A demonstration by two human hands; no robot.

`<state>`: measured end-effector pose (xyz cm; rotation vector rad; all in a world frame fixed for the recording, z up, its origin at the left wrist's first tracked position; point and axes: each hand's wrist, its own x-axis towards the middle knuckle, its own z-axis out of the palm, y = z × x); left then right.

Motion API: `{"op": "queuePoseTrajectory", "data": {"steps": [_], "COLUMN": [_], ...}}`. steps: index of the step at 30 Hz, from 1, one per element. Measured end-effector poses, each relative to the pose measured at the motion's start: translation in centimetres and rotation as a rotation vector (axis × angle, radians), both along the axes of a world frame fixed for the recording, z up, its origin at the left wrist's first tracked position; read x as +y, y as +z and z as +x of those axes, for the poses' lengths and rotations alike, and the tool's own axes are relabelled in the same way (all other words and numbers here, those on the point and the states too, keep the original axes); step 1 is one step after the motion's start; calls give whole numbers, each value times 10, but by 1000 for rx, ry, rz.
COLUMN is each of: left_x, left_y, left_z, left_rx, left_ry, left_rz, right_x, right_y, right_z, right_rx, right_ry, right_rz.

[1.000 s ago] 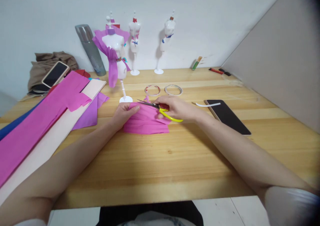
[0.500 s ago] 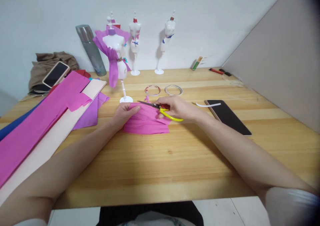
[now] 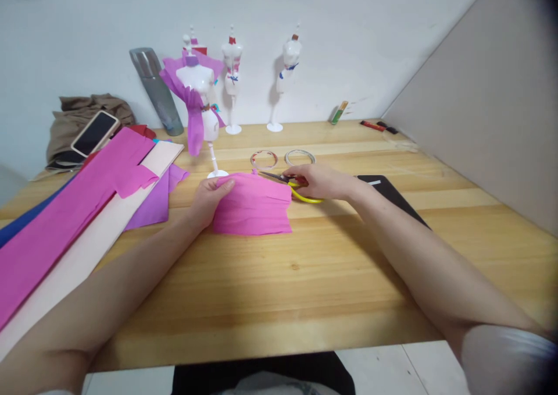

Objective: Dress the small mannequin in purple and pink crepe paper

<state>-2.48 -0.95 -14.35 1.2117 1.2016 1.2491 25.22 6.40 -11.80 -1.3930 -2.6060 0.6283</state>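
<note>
Between the thumb and fingers of my left hand (image 3: 210, 198) is the left edge of a wrinkled pink sheet (image 3: 255, 209), thin like crepe paper, lying over the table. My right hand (image 3: 320, 181) is closed on scissors (image 3: 305, 197) with dark blades and yellow and red handles. The blades point left, just behind the sheet's upper right edge, and the fingers partly cover the handles. A small pink scrap (image 3: 254, 172) shows at the sheet's back edge. Behind my left hand stands a white mini dress form (image 3: 198, 81) draped in purple material.
Two tape rolls (image 3: 264, 160) lie beyond the scissors. Other dress forms (image 3: 290, 57) and a leaning bottle (image 3: 159, 95) stand by the wall. Long coloured sheets (image 3: 82, 209) fill the left. A dark tablet-like slab (image 3: 399, 200) lies right, partly behind my forearm.
My right hand has moved right with the scissors, off the pink sheet to its back right. The sheet's right part now lies uncovered. My left hand keeps its hold.
</note>
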Motion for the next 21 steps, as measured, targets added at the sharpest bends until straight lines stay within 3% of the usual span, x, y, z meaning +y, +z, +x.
{"op": "queuePoseTrajectory", "data": {"steps": [2, 5, 10, 13, 17, 21], "left_x": [0, 1, 0, 0, 0, -1], "left_y": [0, -1, 0, 0, 1, 6], "left_z": [-1, -2, -2, -2, -1, 0], "left_rx": [-27, -42, -94, -161, -166, -153], "left_ry": [-60, -81, -110, -110, -92, -79], "left_rz": [-3, 1, -16, -23, -24, -27], "right_x": [2, 3, -4, -9, -13, -11], "right_y": [1, 4, 11, 11, 15, 18], "right_z": [4, 6, 4, 2, 3, 0], "right_rx": [-8, 150, 409, 462, 524, 463], "right_ry": [-24, -9, 253, 320, 305, 192], "right_rz": [27, 56, -202, -306, -310, -166]}}
